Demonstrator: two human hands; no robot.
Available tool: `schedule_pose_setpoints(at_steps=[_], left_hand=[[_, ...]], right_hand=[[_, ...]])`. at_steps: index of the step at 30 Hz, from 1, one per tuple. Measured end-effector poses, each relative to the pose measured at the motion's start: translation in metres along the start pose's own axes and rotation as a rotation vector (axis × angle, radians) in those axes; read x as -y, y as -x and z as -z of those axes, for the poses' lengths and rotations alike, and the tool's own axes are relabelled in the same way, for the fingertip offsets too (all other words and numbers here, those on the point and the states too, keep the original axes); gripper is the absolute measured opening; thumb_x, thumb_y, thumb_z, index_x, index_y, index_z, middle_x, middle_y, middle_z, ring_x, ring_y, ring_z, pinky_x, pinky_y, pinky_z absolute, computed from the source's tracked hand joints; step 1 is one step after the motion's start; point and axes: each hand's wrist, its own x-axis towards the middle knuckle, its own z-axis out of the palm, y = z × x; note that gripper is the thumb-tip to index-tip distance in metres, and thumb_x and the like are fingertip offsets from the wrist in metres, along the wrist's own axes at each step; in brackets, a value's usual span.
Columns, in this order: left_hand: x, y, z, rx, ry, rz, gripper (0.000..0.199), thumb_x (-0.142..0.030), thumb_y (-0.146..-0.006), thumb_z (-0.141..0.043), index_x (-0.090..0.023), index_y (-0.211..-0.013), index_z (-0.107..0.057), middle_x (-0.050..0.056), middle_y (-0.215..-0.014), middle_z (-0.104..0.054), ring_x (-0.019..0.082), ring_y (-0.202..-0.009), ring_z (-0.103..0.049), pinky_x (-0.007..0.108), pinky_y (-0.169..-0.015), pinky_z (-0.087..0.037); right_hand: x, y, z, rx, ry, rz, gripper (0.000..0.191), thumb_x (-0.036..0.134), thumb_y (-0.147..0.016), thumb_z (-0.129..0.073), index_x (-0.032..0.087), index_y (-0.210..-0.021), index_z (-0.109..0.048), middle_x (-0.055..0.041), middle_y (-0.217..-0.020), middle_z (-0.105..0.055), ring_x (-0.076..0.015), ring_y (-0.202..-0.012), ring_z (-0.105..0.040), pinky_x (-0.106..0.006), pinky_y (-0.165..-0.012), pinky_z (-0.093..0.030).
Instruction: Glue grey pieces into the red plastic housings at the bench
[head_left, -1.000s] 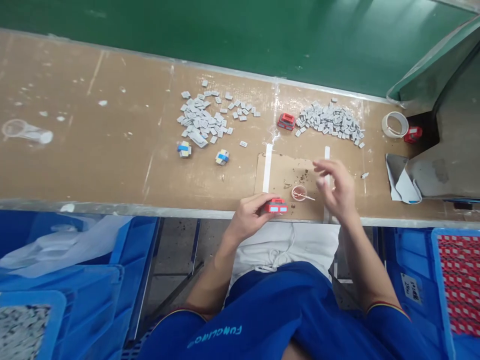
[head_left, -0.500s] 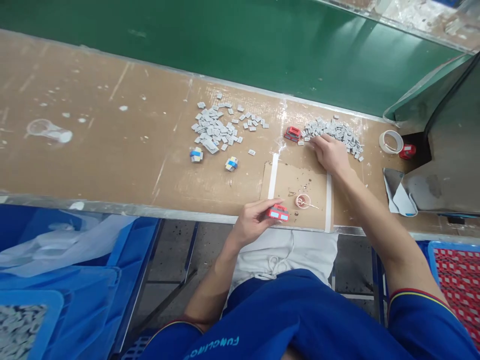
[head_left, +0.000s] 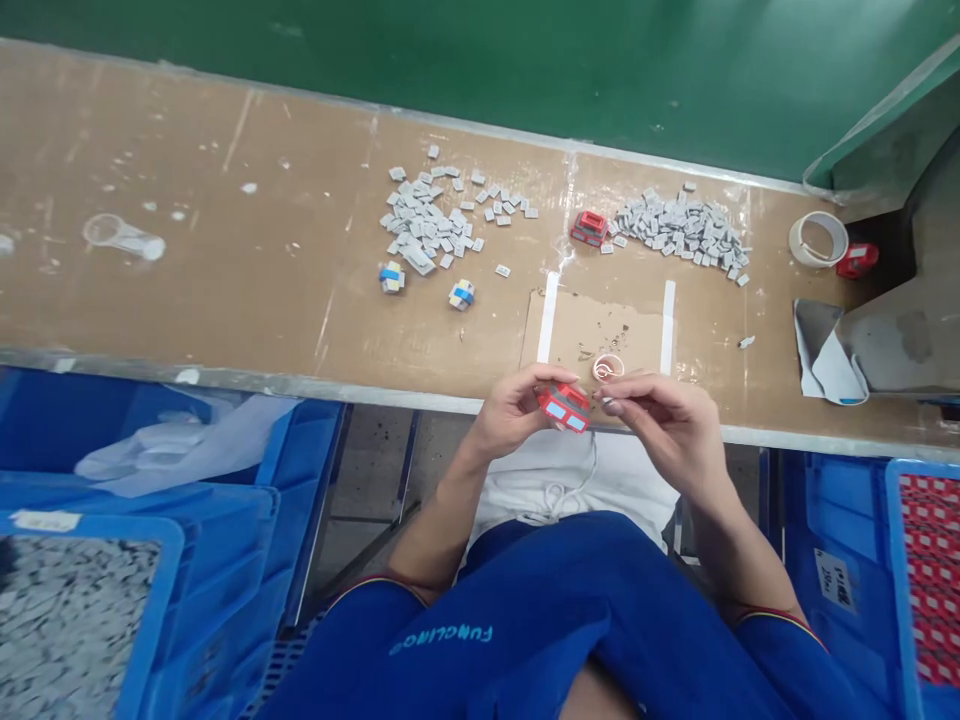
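Observation:
My left hand [head_left: 514,412] grips a red toy vehicle [head_left: 570,412] with light blue windows and a grey band, over the bench's front edge. Close to its right side, my right hand [head_left: 675,425] pinches a small light grey piece [head_left: 607,401], partly hidden by the fingertips. Just beyond the hands stands a small round cup [head_left: 607,367] on a taped cardboard sheet [head_left: 574,315]. Farther back, a second red toy vehicle [head_left: 590,228] sits beside a pile of small grey tiles [head_left: 686,230].
Another heap of grey tiles [head_left: 424,220] lies left of centre, with two tile bundles [head_left: 462,295] bound in blue. A tape roll [head_left: 817,240] and a metal box [head_left: 911,330] stand at right. Blue crates flank me: grey parts crate [head_left: 169,560] left, red parts crate [head_left: 896,500] right.
My right hand has come back from the right-hand tile pile to the toy vehicle, now with a small grey piece. My left hand still holds the toy, slightly turned.

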Motion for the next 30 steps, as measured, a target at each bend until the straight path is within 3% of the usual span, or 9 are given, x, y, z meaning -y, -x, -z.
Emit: schedule_pose_setpoints(at_steps=[4,9,14,21,30], left_hand=[[0.001,-0.002,-0.005,-0.032,-0.099,-0.02,0.041,-0.042,-0.084,-0.088,-0.022,-0.119,-0.079,0.007,-0.103,-0.08,0.017,-0.088,-0.076,0.027,-0.078,-0.061],[0.005,-0.004,-0.01,-0.017,-0.145,-0.113,0.036,-0.039,-0.086,-0.087,-0.027,-0.119,-0.08,0.008,-0.108,-0.079,0.018,-0.098,-0.073,0.029,-0.086,-0.059],[0.005,-0.003,-0.016,-0.006,-0.169,-0.058,0.04,-0.04,-0.087,-0.085,-0.025,-0.123,-0.079,0.01,-0.113,-0.078,0.022,-0.104,-0.074,0.032,-0.089,-0.06],[0.001,-0.002,-0.018,0.015,-0.246,-0.071,0.034,-0.039,-0.091,-0.081,-0.024,-0.121,-0.08,0.009,-0.104,-0.078,0.02,-0.094,-0.072,0.032,-0.085,-0.056],[-0.008,0.004,-0.014,0.01,-0.425,-0.048,0.031,-0.037,-0.095,-0.077,-0.022,-0.121,-0.081,0.004,-0.087,-0.069,0.015,-0.077,-0.063,0.025,-0.067,-0.05]], right_hand=[[0.001,0.005,-0.009,-0.001,-0.045,-0.028,0.011,0.02,-0.099,-0.068,0.022,-0.095,-0.078,-0.0052,-0.095,-0.078,-0.0174,-0.089,-0.076,-0.028,-0.072,-0.063],[-0.004,0.011,-0.008,-0.051,-0.042,-0.05,0.013,0.019,-0.098,-0.068,0.023,-0.1,-0.079,-0.0043,-0.095,-0.076,-0.0156,-0.086,-0.074,-0.026,-0.068,-0.063],[-0.011,0.016,-0.013,-0.156,-0.002,-0.008,0.009,0.021,-0.096,-0.071,0.024,-0.1,-0.078,-0.0035,-0.094,-0.079,-0.0167,-0.082,-0.075,-0.03,-0.073,-0.064],[-0.012,0.019,-0.01,-0.12,0.085,0.091,0.012,0.013,-0.097,-0.071,0.023,-0.093,-0.074,-0.0015,-0.092,-0.077,-0.016,-0.084,-0.073,-0.028,-0.073,-0.059],[0.001,0.027,-0.023,-0.087,0.481,0.181,0.022,0.016,-0.106,-0.054,0.021,-0.091,-0.069,-0.0011,-0.074,-0.058,-0.0146,-0.065,-0.053,-0.028,-0.059,-0.044]])
